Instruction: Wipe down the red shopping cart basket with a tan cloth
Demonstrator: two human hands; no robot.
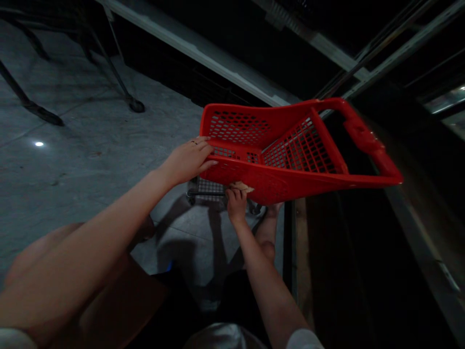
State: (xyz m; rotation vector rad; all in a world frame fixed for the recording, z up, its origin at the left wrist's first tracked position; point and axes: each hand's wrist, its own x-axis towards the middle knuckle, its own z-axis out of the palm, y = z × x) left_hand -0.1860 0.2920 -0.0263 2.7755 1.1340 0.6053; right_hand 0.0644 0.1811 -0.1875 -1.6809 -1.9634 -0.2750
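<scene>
1) The floor left of the left hand is grey and dim, with faint lines, small stains and 1 bright spot of light
2) Farther off, up and left from that hand, thin metal legs end in casters
3) Beyond both hands runs a pale shelf edge; right of them, dark shelving fades into shadow
4) The red shopping cart is directly at the hands, its handle away to their right
5) Its basket is glossy plastic, with honeycomb holes in the far wall, a square grid at the handle end and a smoother near side
6) The left hand is clamped on the rim at the basket's left end
7) The right hand, below the near side, has its fingers closed on a tan cloth against the plastic
</scene>
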